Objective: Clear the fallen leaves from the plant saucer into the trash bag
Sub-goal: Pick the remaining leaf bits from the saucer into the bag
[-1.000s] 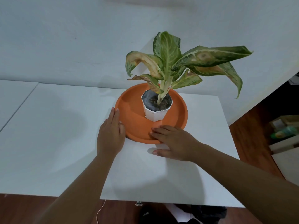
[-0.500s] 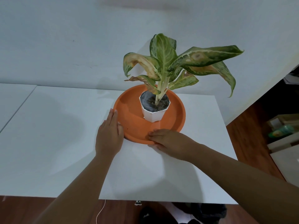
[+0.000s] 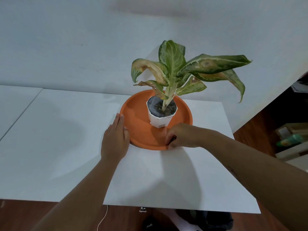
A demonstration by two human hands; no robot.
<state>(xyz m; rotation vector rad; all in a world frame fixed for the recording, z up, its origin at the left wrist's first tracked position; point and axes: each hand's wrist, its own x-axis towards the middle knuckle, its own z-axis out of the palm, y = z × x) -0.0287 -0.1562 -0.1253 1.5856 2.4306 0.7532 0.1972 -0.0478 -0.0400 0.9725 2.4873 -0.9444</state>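
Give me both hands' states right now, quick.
Left hand: open, flat on the table against the orange saucer rim.
Right hand: curled shut at the saucer's near rim, something small and dark showing in it; a leaf cannot be confirmed.

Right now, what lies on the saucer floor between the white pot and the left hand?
Bare orange saucer floor, apart from tiny dark specks, between white pot and left hand, per the head view.
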